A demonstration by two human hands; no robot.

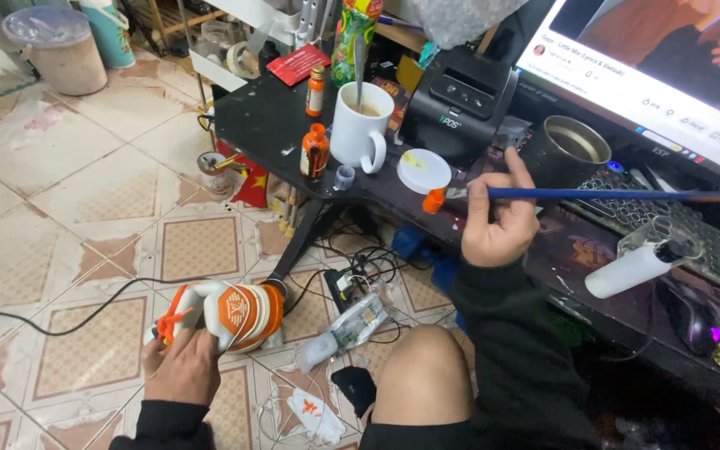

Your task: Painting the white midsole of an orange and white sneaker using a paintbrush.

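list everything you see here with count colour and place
sneaker: 1, white and orange, in left hand above the floor
brush: 1, blue handle, orange tip, in right hand over the desk
mug: 1, white, on desk, spoon inside
paint bottles: 2, orange, on desk left of mug
lid: 1, white, on desk right of mug
printer: 1, black, behind lid
metal cup: 1, dark, near keyboard
keyboard: 1, black, under monitor
monitor: 1, lit, top right
mouse: 1, black, desk right
bucket: 1, beige, floor top left
left hand: 1, grip on sneaker
right hand: 1, grip on brush
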